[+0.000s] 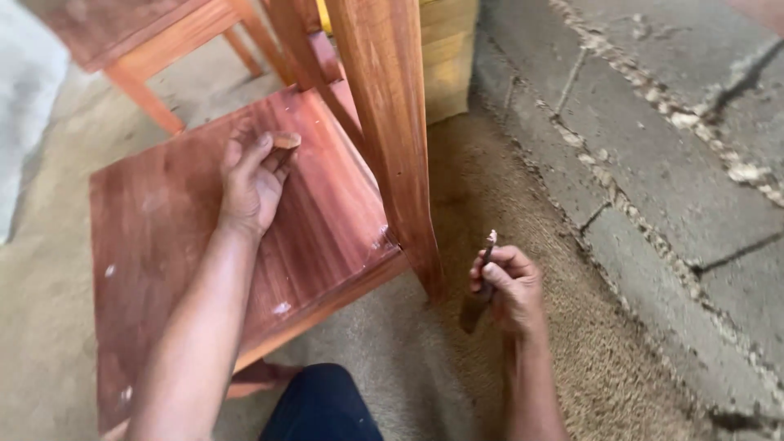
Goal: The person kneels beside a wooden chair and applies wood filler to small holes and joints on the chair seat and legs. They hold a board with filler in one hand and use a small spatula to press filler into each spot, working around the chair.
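Chair seat (pixel 180 245) fills the left half of the view: flat reddish-brown wood panel w/ a few pale specks, lying tilted toward the camera just above the dusty floor (pixel 425 359). Left hand (pixel 251 184) rests palm-down on it near the back edge, fingers (pixel 263 155) curled together & pinching a small tan scrap (pixel 287 140), prob. sandpaper or a wood chip, can't tell which. Seat looks stiff, hard, fairly heavy as part of the whole chair; surface looks smooth so a flat palm could slide, better held by the front edge or by the upright leg (pixel 392 139) that rises beside it, joined at the seat's right corner. Scrap looks light, thin, easy to drop. Right of the leg, apart from it, right hand (pixel 506 286) hovers over the floor, fingers closed round a thin dark tool (pixel 482 282) w/ a pale tip pointing up, maybe a small brush or knife; slim, light, rigid, gripped mid-handle. Second piece of wooden furniture (pixel 155 41) stands top left. Block wall (pixel 653 163) w/ rough mortar on the far right. No containers in view, so nothing to report on contents.
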